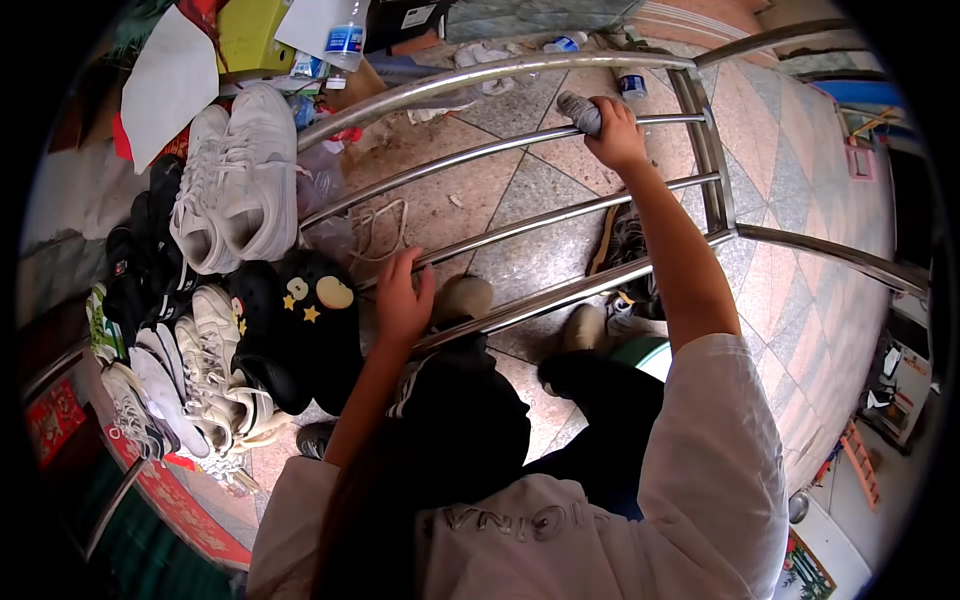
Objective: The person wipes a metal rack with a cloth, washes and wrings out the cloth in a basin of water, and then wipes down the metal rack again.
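My right hand (615, 135) is closed around a bunched grey cloth (580, 112), pressed against a thin bar of the metal shoe rack (550, 62) at its far right. Lower and to the left, my left hand (400, 303) rests over another bar, fingers stretched out and thumb apart. Beside it, black clogs (318, 310) with star charms stand at the left. White sneakers (240, 175) sit farther up that side. Whether my left fingertips curl under the bar cannot be made out.
More shoes (205, 375) crowd the left side. Plastic bottles (345, 40) and papers lie at the upper left. Under the rack is a tiled floor (530, 200) with a dark sneaker (625, 245). A green-rimmed round object (645, 352) is near my legs.
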Motion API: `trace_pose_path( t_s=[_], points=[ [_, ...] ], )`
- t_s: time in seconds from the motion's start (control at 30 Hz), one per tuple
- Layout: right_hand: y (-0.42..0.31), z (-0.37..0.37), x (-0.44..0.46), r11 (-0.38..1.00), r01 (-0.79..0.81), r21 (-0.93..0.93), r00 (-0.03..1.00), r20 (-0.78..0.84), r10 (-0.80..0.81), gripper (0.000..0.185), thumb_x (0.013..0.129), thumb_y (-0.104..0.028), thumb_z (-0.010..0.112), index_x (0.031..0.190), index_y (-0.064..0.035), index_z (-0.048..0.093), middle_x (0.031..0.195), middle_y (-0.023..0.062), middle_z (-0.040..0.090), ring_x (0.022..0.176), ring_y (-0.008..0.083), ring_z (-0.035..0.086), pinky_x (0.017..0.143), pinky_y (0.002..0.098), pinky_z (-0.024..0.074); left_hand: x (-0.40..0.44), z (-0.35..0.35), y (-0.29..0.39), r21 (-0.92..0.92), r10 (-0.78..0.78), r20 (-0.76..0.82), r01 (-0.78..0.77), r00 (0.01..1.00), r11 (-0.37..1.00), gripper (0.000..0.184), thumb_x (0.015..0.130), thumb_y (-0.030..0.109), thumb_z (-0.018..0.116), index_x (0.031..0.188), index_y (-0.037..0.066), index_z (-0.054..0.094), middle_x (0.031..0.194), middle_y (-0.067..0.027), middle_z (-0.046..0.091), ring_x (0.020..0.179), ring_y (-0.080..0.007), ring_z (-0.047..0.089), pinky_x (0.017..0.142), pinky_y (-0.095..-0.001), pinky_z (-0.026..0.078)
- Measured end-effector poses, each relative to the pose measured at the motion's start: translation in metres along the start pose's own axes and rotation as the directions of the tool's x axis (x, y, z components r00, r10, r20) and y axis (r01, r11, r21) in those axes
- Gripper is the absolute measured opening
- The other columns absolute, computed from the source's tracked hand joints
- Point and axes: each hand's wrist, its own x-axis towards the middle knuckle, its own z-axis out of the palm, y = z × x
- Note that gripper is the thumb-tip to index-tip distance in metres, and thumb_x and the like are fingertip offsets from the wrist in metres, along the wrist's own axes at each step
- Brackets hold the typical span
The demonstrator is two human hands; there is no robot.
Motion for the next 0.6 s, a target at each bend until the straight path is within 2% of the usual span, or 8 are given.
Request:
trace_pose_path(
  t_s=[0.07,0.13,0.23,0.27,0.37,0.43,0.5,0.6],
  points=[
    [0.02,0.0,0.003,0.978,0.208,-0.011,0.975,0.078,-0.207,0.068,0.063,-0.021,0.067,0.124,-0.0205,0.037,0.124,0.0039,0.043,0.115,0.0261,0.039,0.091,0.0469,0.0353,0.008,0.006,-0.001,0.045,0.033,0.004,-0.033,0.999,0.998,0.028,0.077,0.012,0.056,0.103,0.002,0.052,0.099,-0.0161,0.054,0.093,-0.033,0.05,0.081,-0.039,0.039],
    [0.038,-0.009,0.012,0.892,0.452,0.0,0.876,0.189,-0.444,0.082,0.059,-0.024,0.071,0.13,-0.0216,0.029,0.127,0.0053,0.042,0.117,0.0264,0.039,0.093,0.0444,0.0348,0.019,0.008,-0.001,0.126,0.103,-0.018,-0.099,0.995,0.987,0.031,0.076,0.012,0.056,0.104,0.001,0.05,0.101,-0.0163,0.053,0.095,-0.0339,0.049,0.083,-0.0399,0.038],
    [0.025,-0.032,0.026,0.828,0.527,-0.19,0.816,0.387,-0.431,0.08,0.058,-0.025,0.072,0.128,-0.0206,0.033,0.12,0.0059,0.047,0.113,0.0263,0.042,0.095,0.0416,0.0334,0.028,0.011,-0.011,0.125,0.117,-0.034,-0.112,0.993,0.986,0.032,0.075,0.012,0.057,0.104,0.001,0.05,0.101,-0.0161,0.053,0.095,-0.0334,0.049,0.084,-0.0405,0.037],
    [0.007,-0.048,0.027,0.814,0.561,-0.147,0.782,0.415,-0.464,0.076,0.052,-0.023,0.074,0.119,-0.0093,0.042,0.112,0.0103,0.051,0.105,0.0279,0.046,0.091,0.0376,0.0344,0.029,0.01,-0.013,0.108,0.111,-0.033,-0.107,0.993,0.988,0.031,0.075,0.012,0.057,0.104,0.001,0.051,0.1,-0.016,0.054,0.095,-0.0333,0.049,0.084,-0.0404,0.037],
    [0.009,-0.025,0.028,0.8,0.576,-0.169,0.805,0.288,-0.518,0.063,0.056,-0.026,0.071,0.112,-0.0103,0.046,0.108,0.0078,0.053,0.106,0.0258,0.046,0.096,0.0391,0.0302,0.027,0.008,-0.012,0.07,0.078,-0.027,-0.076,0.997,0.995,0.03,0.075,0.012,0.057,0.103,0.001,0.051,0.1,-0.0157,0.054,0.094,-0.033,0.05,0.083,-0.0403,0.037],
    [0.002,-0.012,0.019,0.802,0.586,-0.114,0.81,0.062,-0.583,0.057,0.057,-0.025,0.069,0.108,-0.0076,0.049,0.103,0.0093,0.056,0.103,0.0275,0.049,0.093,0.0403,0.0356,0.021,0.009,-0.008,0.051,0.035,-0.027,-0.034,0.999,0.998,0.03,0.075,0.012,0.057,0.102,0.001,0.051,0.1,-0.0154,0.054,0.094,-0.0328,0.05,0.083,-0.0404,0.037],
    [-0.021,0.002,0.011,0.826,0.563,-0.03,0.826,0.054,-0.561,0.056,0.059,-0.025,0.068,0.108,-0.0067,0.049,0.1,0.0109,0.057,0.096,0.0301,0.054,0.086,0.0405,0.0423,0.018,0.013,-0.01,0.031,0.049,-0.046,-0.048,0.998,0.998,0.03,0.075,0.011,0.056,0.102,0.001,0.052,0.099,-0.015,0.055,0.094,-0.0325,0.05,0.083,-0.0403,0.037],
    [-0.107,0.015,-0.002,0.723,0.691,-0.027,0.723,0.035,-0.69,0.07,0.059,-0.025,0.07,0.12,-0.0063,0.042,0.098,0.0115,0.058,0.085,0.0239,0.06,0.084,0.0403,0.0475,0.021,0.01,-0.009,0.09,0.08,-0.07,-0.074,0.994,0.993,0.033,0.074,0.01,0.056,0.105,0.0,0.049,0.103,-0.0157,0.053,0.097,-0.0328,0.048,0.084,-0.0409,0.036]
  ],
)
